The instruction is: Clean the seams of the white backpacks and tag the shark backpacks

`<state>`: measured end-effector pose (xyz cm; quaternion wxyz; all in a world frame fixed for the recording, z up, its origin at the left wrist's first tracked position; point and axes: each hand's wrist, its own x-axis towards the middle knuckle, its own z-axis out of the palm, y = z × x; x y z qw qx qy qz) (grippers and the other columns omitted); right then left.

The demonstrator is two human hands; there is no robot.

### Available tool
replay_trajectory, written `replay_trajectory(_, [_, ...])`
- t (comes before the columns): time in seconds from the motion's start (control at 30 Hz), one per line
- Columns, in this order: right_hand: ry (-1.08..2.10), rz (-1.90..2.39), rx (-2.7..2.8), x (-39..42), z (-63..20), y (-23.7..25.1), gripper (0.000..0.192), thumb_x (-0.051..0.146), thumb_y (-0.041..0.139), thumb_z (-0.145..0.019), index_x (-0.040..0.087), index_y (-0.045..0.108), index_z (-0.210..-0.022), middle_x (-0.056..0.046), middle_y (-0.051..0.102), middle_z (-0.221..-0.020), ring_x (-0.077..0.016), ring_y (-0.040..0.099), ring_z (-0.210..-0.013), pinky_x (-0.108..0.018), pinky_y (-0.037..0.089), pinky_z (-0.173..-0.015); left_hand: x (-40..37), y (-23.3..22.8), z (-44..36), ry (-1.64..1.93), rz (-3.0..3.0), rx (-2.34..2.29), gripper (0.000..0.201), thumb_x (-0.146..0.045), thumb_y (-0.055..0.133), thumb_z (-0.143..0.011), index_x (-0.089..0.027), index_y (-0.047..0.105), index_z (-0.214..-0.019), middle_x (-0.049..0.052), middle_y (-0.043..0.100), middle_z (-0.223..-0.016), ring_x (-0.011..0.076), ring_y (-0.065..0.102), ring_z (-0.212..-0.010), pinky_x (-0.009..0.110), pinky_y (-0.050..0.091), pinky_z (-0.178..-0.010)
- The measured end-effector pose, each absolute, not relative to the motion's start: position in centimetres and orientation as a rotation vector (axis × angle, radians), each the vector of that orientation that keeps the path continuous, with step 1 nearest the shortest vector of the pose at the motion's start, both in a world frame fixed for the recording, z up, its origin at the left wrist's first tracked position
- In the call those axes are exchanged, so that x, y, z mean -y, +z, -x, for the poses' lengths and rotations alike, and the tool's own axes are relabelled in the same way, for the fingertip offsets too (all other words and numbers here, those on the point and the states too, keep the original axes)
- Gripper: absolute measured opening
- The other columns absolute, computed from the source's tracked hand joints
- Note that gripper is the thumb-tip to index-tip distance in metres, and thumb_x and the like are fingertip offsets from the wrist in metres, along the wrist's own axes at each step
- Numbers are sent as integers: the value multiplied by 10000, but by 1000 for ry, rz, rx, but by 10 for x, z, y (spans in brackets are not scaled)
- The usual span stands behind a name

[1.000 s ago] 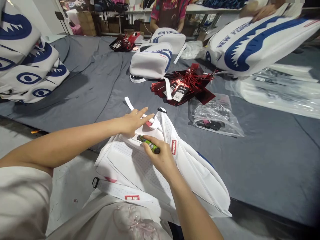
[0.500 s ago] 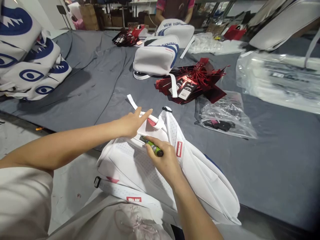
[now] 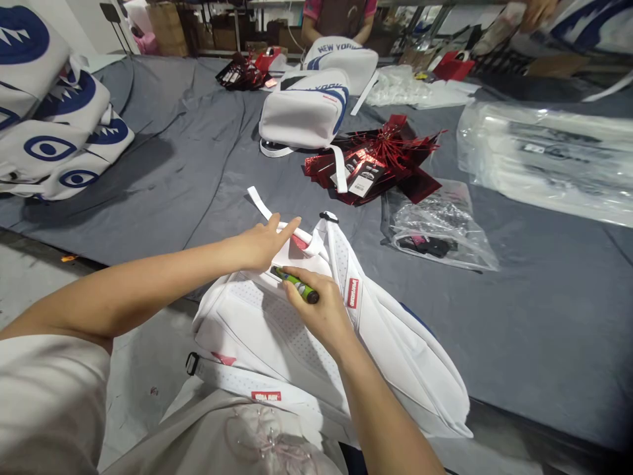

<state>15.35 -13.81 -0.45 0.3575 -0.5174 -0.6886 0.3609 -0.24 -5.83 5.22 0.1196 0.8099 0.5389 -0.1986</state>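
A white backpack lies back-side up at the near edge of the grey-covered table, partly hanging over toward me. My left hand presses flat on its top near the handle loop, fingers spread. My right hand grips a green lighter with its tip held against the seam at the top of the back panel. A red label sits on the right shoulder strap.
Red hang tags are piled mid-table beside a clear plastic bag. Two white and blue backpacks stand further back. Stacked shark-print bags sit at left. Plastic-wrapped bags lie at right. A person stands at the far side.
My hands and the lighter stay nearly still on the backpack. At the far right, the large white and blue bag another person held has been lifted out of view.
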Motion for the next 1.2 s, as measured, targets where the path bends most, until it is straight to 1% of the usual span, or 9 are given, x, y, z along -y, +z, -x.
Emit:
replay_trajectory(0.13, [881, 1355, 1780, 139, -150, -1, 233, 284, 596, -866, 235, 736, -1045, -42, 768, -1002, -240, 691, -922, -399, 483, -895, 56, 49, 4, -569, -2371, -1555, 1127, -86, 628, -776, -301, -154, -1558, 212, 32, -1638, 345, 528, -1263, 365, 507, -911])
replay_trajectory(0.23, [915, 1408, 1767, 139, -151, 0, 212, 314, 595, -859, 242, 716, -1017, -30, 765, -943, -227, 683, -853, -361, 494, -806, 55, 47, 6, -558, -2368, -1559, 1131, -94, 630, -775, -316, -158, -1555, 204, 36, -1639, 349, 523, -1266, 370, 504, -905])
replay_trajectory(0.37, [889, 1532, 1722, 140, -160, -1, 186, 376, 624, -830, 236, 688, -935, -23, 747, -864, -208, 647, -751, -325, 476, -701, 55, 48, 6, -541, -2355, -1550, 1118, -80, 620, -779, -317, -147, -1557, 211, 48, -1634, 345, 525, -1261, 361, 503, -893])
replay_trajectory(0.5, [1022, 1409, 1714, 137, -168, -3, 179, 318, 630, -807, 227, 715, -935, -20, 750, -872, -188, 655, -730, -292, 473, -650, 56, 50, 6, -540, -2336, -1552, 1118, -71, 612, -777, -335, -148, -1553, 188, 45, -1638, 343, 516, -1275, 352, 508, -887])
replay_trajectory(0.63, [1029, 1360, 1685, 134, -165, -5, 221, 262, 634, -799, 234, 747, -986, -25, 766, -950, -209, 690, -836, -316, 505, -738, 54, 48, 5, -546, -2349, -1542, 1107, -67, 600, -777, -317, -144, -1557, 198, 47, -1634, 345, 523, -1260, 369, 512, -894])
replay_trajectory(0.7, [1019, 1330, 1679, 134, -161, -6, 231, 262, 636, -810, 241, 754, -1008, -26, 767, -963, -211, 694, -841, -334, 514, -778, 53, 46, 6, -560, -2345, -1552, 1120, -63, 606, -767, -311, -148, -1557, 204, 42, -1634, 354, 517, -1267, 377, 513, -897])
replay_trajectory(1.03, [970, 1316, 1783, 134, -163, -4, 229, 250, 635, -825, 251, 748, -1024, -28, 768, -988, -229, 693, -898, -371, 510, -865, 51, 42, 6, -540, -2336, -1562, 1138, -73, 624, -764, -332, -153, -1555, 196, 20, -1640, 358, 498, -1291, 370, 515, -885])
replay_trajectory(1.13, [869, 1351, 1836, 135, -164, -2, 222, 237, 619, -833, 239, 743, -1018, -38, 771, -968, -243, 691, -912, -395, 495, -886, 52, 46, 5, -532, -2333, -1552, 1106, -63, 605, -780, -313, -135, -1562, 207, 36, -1639, 342, 514, -1275, 365, 509, -896])
replay_trajectory(1.2, [840, 1344, 1839, 136, -162, 0, 229, 235, 615, -836, 235, 739, -1028, -43, 770, -983, -244, 691, -919, -388, 495, -874, 54, 48, 4, -544, -2327, -1552, 1101, -45, 597, -772, -296, -123, -1566, 219, 39, -1636, 350, 517, -1271, 369, 508, -896])
